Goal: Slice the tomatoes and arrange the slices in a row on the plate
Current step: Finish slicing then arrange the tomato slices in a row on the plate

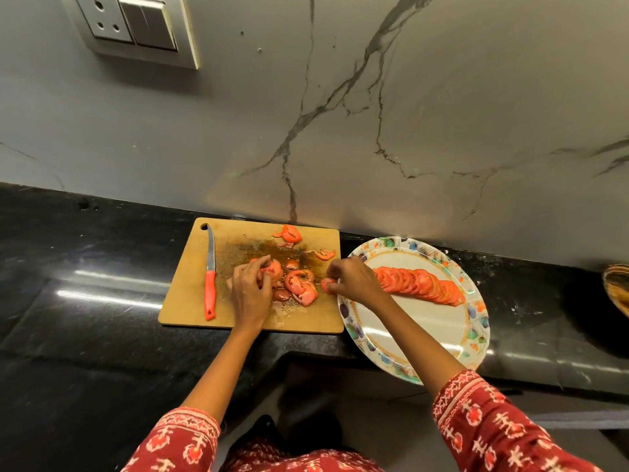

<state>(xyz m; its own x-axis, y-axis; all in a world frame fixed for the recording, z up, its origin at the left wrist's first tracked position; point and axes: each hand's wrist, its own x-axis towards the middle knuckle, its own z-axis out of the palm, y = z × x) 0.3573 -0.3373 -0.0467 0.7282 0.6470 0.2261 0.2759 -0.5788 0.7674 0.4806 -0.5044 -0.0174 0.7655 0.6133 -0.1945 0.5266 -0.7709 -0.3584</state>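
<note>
A wooden cutting board lies on the black counter with several loose tomato slices on its wet middle. My left hand is over the board, fingers curled on a tomato slice. My right hand pinches another slice at the board's right edge. A patterned paper plate to the right carries a row of overlapping tomato slices. Tomato end pieces lie at the board's far edge.
A red-handled knife lies along the board's left side, blade pointing away. The plate overhangs the counter's front edge. A marble wall with a socket panel rises behind. A dark round dish shows at the right edge.
</note>
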